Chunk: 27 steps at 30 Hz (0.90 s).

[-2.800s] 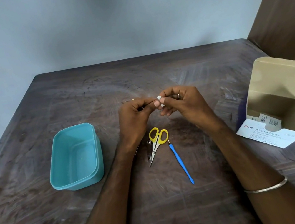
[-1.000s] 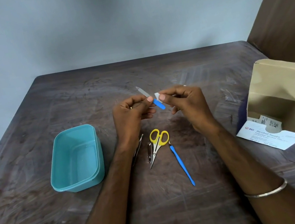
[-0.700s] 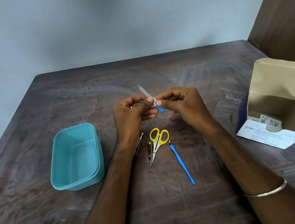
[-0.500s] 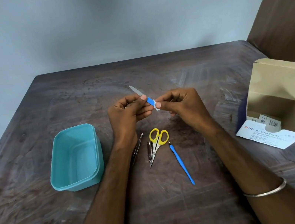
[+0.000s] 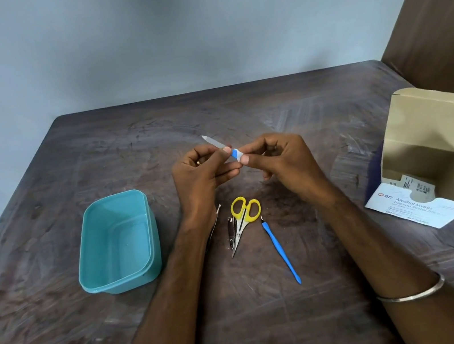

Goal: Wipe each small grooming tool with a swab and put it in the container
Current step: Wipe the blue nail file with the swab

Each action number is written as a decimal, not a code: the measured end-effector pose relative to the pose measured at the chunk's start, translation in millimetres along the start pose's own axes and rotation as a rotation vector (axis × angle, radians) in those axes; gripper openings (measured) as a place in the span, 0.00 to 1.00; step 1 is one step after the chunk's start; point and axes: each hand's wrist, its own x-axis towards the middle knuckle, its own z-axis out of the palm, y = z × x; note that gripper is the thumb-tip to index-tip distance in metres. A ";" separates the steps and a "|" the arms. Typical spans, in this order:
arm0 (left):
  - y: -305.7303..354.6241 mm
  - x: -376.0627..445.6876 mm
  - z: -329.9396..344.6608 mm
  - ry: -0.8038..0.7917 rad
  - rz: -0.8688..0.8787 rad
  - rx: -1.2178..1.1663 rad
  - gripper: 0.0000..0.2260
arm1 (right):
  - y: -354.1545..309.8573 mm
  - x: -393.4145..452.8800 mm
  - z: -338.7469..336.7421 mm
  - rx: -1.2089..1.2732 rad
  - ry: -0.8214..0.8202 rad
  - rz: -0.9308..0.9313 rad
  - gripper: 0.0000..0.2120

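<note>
Left hand (image 5: pixel 199 173) pinches nail file (image 5: pixel 216 145) | right hand (image 5: pixel 281 159) grips its handle

Dark scuffed wooden table (image 5: pixel 315 115); pale grey wall (image 5: pixel 137 36); brown panel (image 5: pixel 440 16) right.

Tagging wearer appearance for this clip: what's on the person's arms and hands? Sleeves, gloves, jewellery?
Both forearms are bare, with no sleeves in view and no gloves. The right arm carries a thin plain silver-coloured bangle near the wrist. The left hand shows a small ring on one finger. The right hand may also wear a ring, but it is too hidden to tell. No watch or other markings.
</note>
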 end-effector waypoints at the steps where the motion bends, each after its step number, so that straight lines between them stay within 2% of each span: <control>1: 0.2 0.4 -0.4 -0.020 0.007 -0.011 0.06 | -0.6 0.0 -1.4 0.048 -0.007 0.008 0.05; 5: 0.9 3.0 -2.8 -0.121 0.026 -0.036 0.14 | -4.0 0.1 -7.2 0.208 -0.051 0.100 0.05; 11: -0.8 4.3 -2.9 -0.157 0.102 -0.016 0.11 | -0.8 0.5 -7.2 0.294 -0.125 0.201 0.05; 16: -3.4 8.3 -6.9 -0.079 0.108 0.020 0.06 | -0.3 0.4 -2.7 0.254 -0.109 0.164 0.06; 27: 1.5 5.6 -2.1 0.012 0.062 -0.022 0.07 | -1.5 -0.4 5.2 0.076 -0.028 -0.037 0.05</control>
